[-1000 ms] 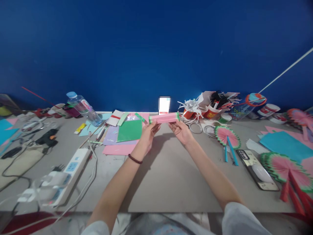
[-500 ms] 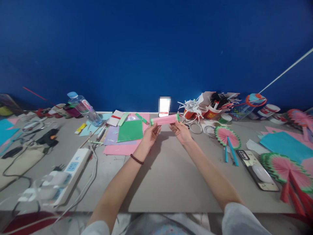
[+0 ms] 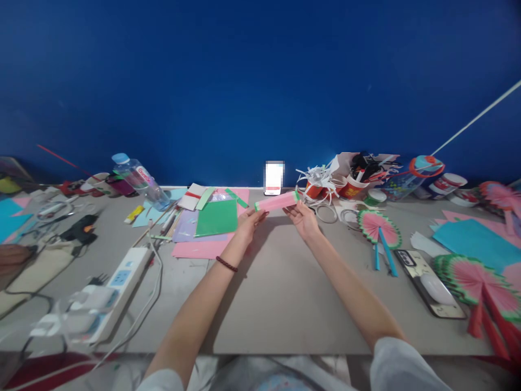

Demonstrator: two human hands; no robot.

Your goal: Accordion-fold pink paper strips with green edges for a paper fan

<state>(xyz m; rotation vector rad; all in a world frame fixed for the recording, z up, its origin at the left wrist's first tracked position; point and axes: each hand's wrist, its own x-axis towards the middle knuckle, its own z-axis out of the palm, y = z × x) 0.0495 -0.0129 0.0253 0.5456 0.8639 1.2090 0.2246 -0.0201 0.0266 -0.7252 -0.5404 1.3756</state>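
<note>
A pink paper strip with green ends [image 3: 277, 202] is held up between my hands over the middle of the table, tilted a little higher on the right. My left hand [image 3: 249, 221] pinches its left end. My right hand [image 3: 303, 219] pinches the right end near the green edge. Whether the strip has several folded layers is too small to tell. Close to my left hand lie a green paper sheet [image 3: 216, 218] and pink paper [image 3: 199, 250]. Right of my right hand lies a pink-and-green pleated paper fan [image 3: 378, 228] with blue sticks.
A lit phone [image 3: 273, 179] stands against the blue wall. Left are a water bottle [image 3: 142, 182], a power strip [image 3: 122, 288] with cables, a hot glue gun [image 3: 82, 230] and another person's hand [image 3: 14, 258]. Right are cups of scraps [image 3: 354, 187], a phone [image 3: 419, 271] under a mouse, and a larger fan [image 3: 476, 279].
The strip has shifted slightly right and tilted more, its left end lower. My hands still hold both ends. Another person's hand has come in at the left edge.
</note>
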